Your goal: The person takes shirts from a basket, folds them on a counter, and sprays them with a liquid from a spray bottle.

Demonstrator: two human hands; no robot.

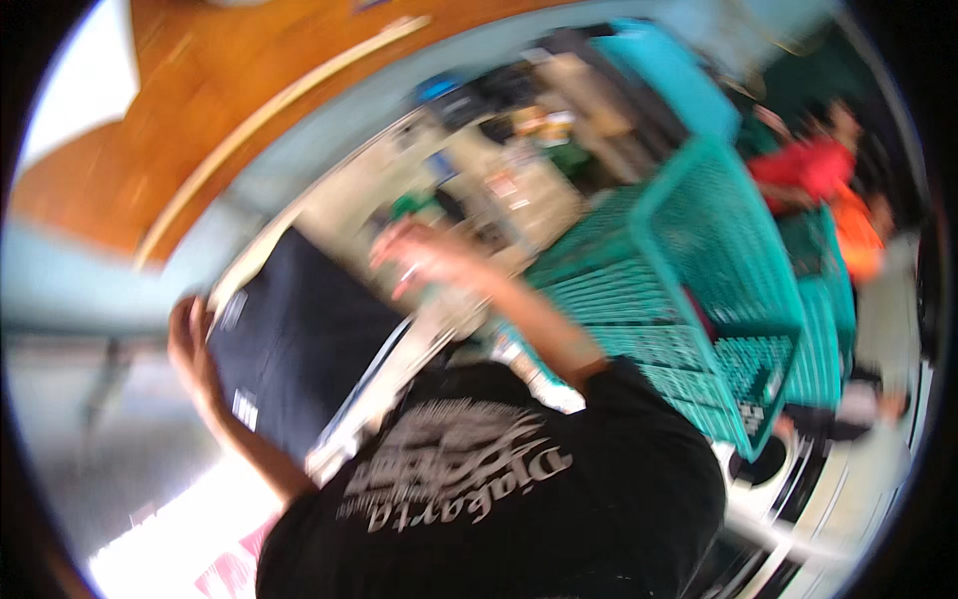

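A dark navy piece of folded fabric (299,337), with two small white labels near its left side, lies on a cream tabletop (329,232). My left hand (191,337) is at the fabric's left edge, its fingers bent; whether it touches the fabric cannot be made out. Blurred by motion, my right hand (423,254) hovers over the tabletop beyond the fabric's right corner. Its fingers are spread, and nothing shows in its grasp. Near its fingertips is a small green item (413,204), too smeared to name.
Right of my right arm stands a large teal plastic basket (718,247), with more teal baskets behind. A cardboard-coloured package (535,195) and blurred small items crowd the table's far end. An orange-brown wooden surface (247,97) is at upper left. People (808,168) are at the far right.
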